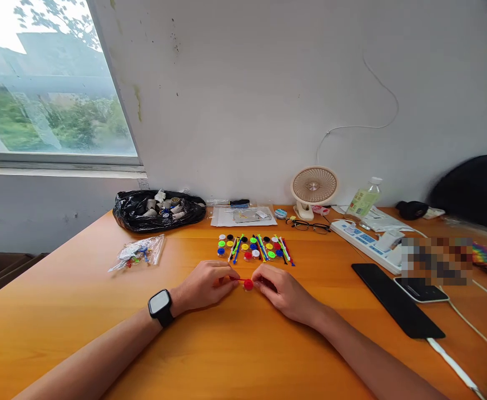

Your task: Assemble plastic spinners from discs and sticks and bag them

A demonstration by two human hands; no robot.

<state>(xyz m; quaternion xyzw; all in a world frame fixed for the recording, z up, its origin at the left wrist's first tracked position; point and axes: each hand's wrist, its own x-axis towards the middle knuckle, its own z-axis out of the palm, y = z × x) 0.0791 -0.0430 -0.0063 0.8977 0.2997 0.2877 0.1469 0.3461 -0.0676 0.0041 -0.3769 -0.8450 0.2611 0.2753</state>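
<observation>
My left hand [207,284], with a watch on its wrist, is closed in a pinch on a thin red plastic stick [240,279]. My right hand [283,290] is closed at the right edge of a small red round cap [248,284] with a clear underside. Stick and cap meet between the two hands just over the table; whether they are joined I cannot make out. Beyond the hands lie several small round caps in white, green, black, yellow, blue and red, such as a blue cap [221,251], among bundles of thin coloured sticks [262,248].
A clear bag of small parts [139,253] lies left. Behind stand a black plastic bag [155,222], papers [243,216], a small fan [314,185], glasses [309,225] and a bottle [363,199]. On the right are a power strip [362,243] and a black slab [396,299] with a white cable.
</observation>
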